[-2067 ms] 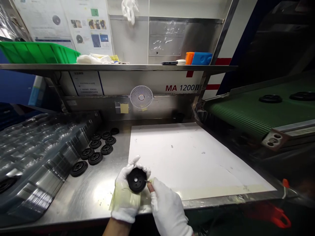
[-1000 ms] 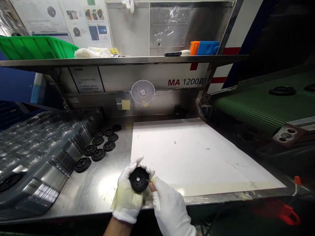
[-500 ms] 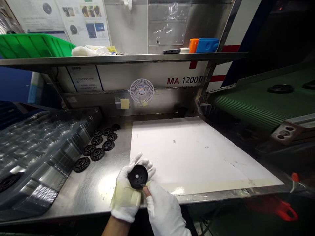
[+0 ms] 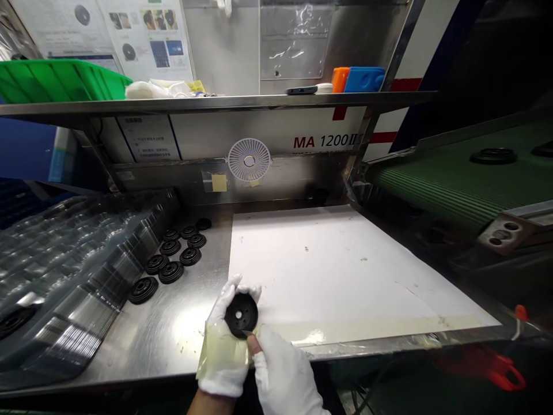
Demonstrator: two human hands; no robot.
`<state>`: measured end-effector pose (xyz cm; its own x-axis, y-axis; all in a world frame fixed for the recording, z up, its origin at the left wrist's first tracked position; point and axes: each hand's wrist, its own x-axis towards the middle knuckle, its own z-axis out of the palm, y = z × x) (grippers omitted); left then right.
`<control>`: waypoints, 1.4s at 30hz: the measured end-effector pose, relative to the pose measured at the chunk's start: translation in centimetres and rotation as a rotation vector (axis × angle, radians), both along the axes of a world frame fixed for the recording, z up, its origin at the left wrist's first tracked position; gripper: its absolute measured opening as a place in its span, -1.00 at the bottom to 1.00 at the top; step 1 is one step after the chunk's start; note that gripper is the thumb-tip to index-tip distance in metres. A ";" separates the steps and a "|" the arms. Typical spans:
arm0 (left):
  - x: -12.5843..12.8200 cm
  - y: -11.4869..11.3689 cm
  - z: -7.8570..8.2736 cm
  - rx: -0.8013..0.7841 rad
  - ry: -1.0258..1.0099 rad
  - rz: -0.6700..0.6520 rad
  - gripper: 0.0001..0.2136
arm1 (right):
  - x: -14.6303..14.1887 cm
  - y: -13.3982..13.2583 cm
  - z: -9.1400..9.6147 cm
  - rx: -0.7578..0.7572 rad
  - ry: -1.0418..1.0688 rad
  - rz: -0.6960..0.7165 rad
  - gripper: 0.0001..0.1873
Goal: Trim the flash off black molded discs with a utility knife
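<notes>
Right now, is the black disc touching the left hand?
Touching: the head view shows the black disc resting in the gloved left hand.

A steel shelf (image 4: 216, 103) sits below wall posters (image 4: 147, 40) beside a green conveyor belt (image 4: 436, 184)

I've got hard glare on the steel bench (image 4: 181, 340), a dim conveyor (image 4: 449, 184) at right, and edges bowed outward.

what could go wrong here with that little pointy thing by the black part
The small metal tip at the right hand touches the black round part held in the left hand, so it could slip into the taped palm or the bare fingertip. The part could also drop onto the steel bench.
</notes>
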<state>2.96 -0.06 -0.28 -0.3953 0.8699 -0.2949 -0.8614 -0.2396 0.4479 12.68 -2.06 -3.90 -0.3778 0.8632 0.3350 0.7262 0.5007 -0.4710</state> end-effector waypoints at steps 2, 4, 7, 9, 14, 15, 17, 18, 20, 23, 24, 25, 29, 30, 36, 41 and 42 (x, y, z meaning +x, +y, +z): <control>-0.1 -0.6 0.0 -0.024 0.031 -0.077 -0.76 | 0.1 0.2 0.0 -0.082 0.108 0.028 -0.64; -0.3 -1.1 0.2 -0.029 0.025 -0.128 -0.71 | 0.2 0.4 0.2 -0.187 0.250 0.060 -0.61; -0.5 -1.2 0.6 -0.020 0.015 -0.072 -0.74 | 0.6 0.7 1.0 -0.357 0.485 0.075 -0.59; -0.5 -1.0 1.1 -0.048 0.030 -0.031 -0.78 | 1.3 0.9 1.6 -0.453 0.658 0.028 -0.57; 0.1 -0.5 2.2 -0.091 0.042 0.022 -0.86 | 5.4 2.6 2.2 -0.478 0.800 -0.240 -0.55; 0.3 -0.4 2.3 -0.109 0.034 0.020 -0.87 | 6.5 3.1 2.0 -0.462 0.739 -0.277 -0.54; 0.5 0.0 2.2 -0.162 0.002 -0.023 -0.88 | 8.6 4.0 1.5 -0.423 0.522 -0.341 -0.56; 0.7 0.3 2.0 -0.174 -0.020 -0.053 -0.88 | 9.5 4.4 1.2 -0.394 0.400 -0.380 -0.57; 0.9 0.7 1.7 -0.157 -0.064 -0.124 -0.86 | 11.1 4.9 0.4 -0.310 0.235 -0.465 -0.56; 1.3 1.0 1.4 -0.121 -0.112 -0.187 -0.82 | 12.5 5.3 -0.3 -0.257 0.278 -0.499 -0.53; 1.5 1.0 1.3 -0.127 -0.126 -0.205 -0.82 | 12.7 5.4 -0.4 -0.284 0.335 -0.496 -0.52; 1.6 1.0 1.3 -0.133 -0.138 -0.216 -0.81 | 12.8 5.6 -0.5 -0.334 0.398 -0.487 -0.50; 1.8 0.9 1.0 -0.153 -0.157 -0.236 -0.83 | 12.5 6.3 -0.4 -0.522 0.574 -0.446 -0.53; 1.8 0.8 0.9 -0.155 -0.162 -0.243 -0.84 | 12.4 6.5 -0.4 -0.541 0.601 -0.429 -0.55; 1.3 -0.3 0.7 -0.072 -0.243 -0.365 -0.72 | 11.5 7.1 1.1 -0.668 0.962 -0.282 -0.56; 0.8 -0.6 0.6 -0.195 -0.154 -0.449 -0.74 | 11.6 6.3 5.0 -0.707 1.197 -0.121 -0.51; 0.7 -0.5 0.5 -0.231 -0.131 -0.464 -0.74 | 11.6 6.2 5.3 -0.689 1.203 -0.088 -0.50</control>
<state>3.63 -0.57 0.21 0.0684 0.8510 -0.5207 -0.9056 0.2719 0.3254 24.29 4.15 1.42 -0.1005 0.9912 -0.0864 -0.2809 -0.1116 -0.9532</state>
